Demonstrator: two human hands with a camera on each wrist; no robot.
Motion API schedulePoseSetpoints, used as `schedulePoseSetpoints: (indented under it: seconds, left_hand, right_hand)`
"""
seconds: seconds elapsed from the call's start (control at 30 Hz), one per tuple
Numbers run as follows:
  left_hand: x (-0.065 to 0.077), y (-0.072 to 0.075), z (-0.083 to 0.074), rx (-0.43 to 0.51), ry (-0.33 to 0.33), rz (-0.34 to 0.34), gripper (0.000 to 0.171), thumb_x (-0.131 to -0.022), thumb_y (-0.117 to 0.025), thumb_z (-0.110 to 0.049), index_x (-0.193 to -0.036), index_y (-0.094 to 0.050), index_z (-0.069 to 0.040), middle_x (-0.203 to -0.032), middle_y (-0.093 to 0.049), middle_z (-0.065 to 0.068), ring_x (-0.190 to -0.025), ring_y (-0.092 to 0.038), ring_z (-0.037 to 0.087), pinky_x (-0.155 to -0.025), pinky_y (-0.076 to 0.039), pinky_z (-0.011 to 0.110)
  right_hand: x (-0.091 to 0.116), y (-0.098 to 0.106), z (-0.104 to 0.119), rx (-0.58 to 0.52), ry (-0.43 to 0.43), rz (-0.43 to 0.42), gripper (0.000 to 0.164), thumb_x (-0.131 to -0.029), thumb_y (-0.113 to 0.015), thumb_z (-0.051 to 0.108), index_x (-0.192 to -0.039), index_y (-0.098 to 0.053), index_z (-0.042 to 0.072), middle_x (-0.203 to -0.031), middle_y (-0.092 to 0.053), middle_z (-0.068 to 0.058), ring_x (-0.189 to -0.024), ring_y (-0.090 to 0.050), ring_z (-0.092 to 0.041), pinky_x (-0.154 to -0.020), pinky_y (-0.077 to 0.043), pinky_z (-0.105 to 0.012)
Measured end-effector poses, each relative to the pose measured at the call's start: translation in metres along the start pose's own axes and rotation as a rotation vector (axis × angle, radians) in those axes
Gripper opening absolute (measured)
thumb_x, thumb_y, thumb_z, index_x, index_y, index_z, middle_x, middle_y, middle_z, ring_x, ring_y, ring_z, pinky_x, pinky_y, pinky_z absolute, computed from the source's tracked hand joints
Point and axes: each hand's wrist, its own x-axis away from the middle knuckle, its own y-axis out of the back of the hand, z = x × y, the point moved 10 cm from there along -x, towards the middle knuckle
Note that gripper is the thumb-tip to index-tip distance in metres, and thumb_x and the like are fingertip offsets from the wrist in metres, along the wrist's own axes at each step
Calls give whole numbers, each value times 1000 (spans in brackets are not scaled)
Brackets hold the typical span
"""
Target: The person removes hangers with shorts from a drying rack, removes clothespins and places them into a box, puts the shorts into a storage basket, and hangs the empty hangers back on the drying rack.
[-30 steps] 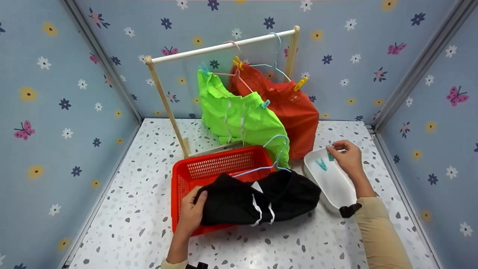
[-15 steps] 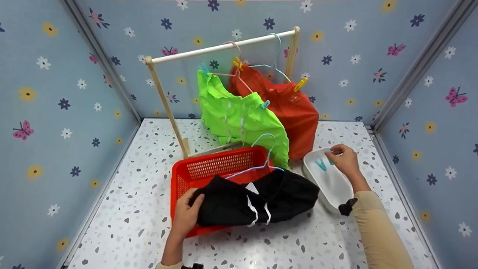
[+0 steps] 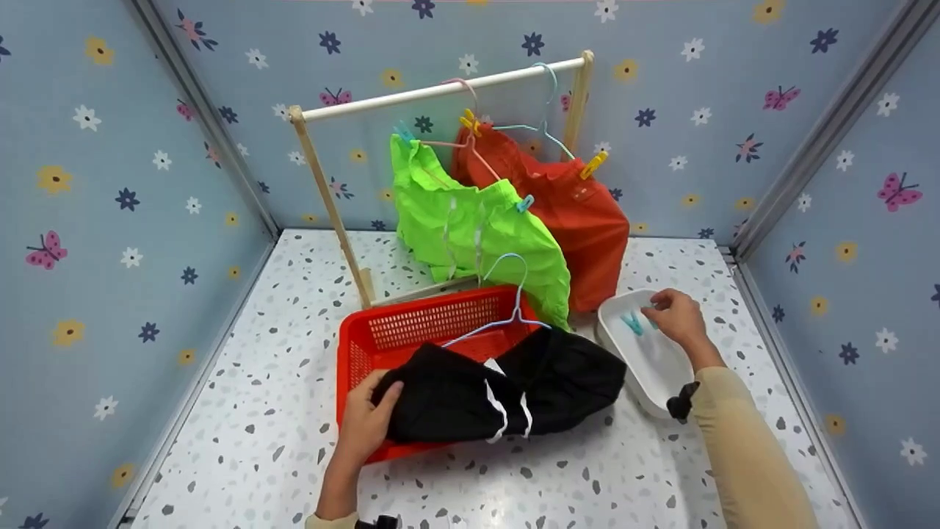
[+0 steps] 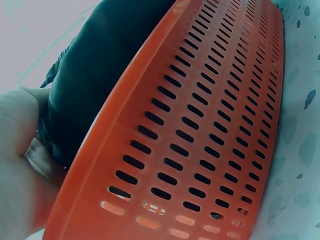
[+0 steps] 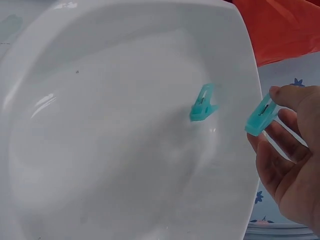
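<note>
My left hand (image 3: 369,417) grips the left end of black shorts (image 3: 448,400) with white drawstrings, over the front of the red basket (image 3: 433,300). A light blue hanger (image 3: 507,320) stands up out of their waistband. In the left wrist view the black cloth (image 4: 107,55) lies behind the basket's slotted wall (image 4: 200,115), partly hiding the fingers. Over the far end of the white tray (image 3: 650,367), my right hand (image 3: 679,319) pinches a teal clothespin (image 5: 261,117) between thumb and fingers. Another teal clothespin (image 5: 202,104) lies inside the tray.
Behind the basket stands a rack with a white rail (image 3: 433,90) and wooden posts. Green shorts (image 3: 470,220) and a red garment (image 3: 580,220) hang there on hangers, held by clothespins. Flowered walls (image 3: 95,257) enclose the speckled table (image 3: 242,411).
The hanger has swung left and more upright in the black shorts, which shifted slightly left. My right hand, with its clothespin, moved slightly left and lower over the tray.
</note>
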Motion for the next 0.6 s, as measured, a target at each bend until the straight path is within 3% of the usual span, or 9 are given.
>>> schedulePoseSetpoints:
  seconds: [0.3,0.53,0.6]
  left_hand:
    - [3,1,2,-2,-3,19,7,-94,-65,-7,-99,-68,-10,-92,-66,0,-83,-59,16,-76,-47,26]
    - [4,4,-33,-14,-15,17,8,-91,-64,3,-97,-67,0,-89,-66,7,-81,-59,19,-74,-47,24]
    - [2,4,-35,-2,-2,22,8,-91,-64,3,-97,-67,0,-89,-66,7,-82,-59,19,-75,-47,24]
  right_hand:
    - [-1,-7,-9,12,-24,26,38,-90,-70,24,-113,-60,-5,-108,-61,-24,-98,-57,-36,-85,-45,-47]
    - [-2,-10,-16,37,-48,42,40,-89,-70,26,-113,-60,-5,-107,-61,-23,-97,-57,-35,-85,-44,-48]
    - [-2,-10,-18,50,-59,49,41,-89,-70,26,-113,-60,-5,-107,-61,-23,-97,-56,-35,-86,-43,-49]
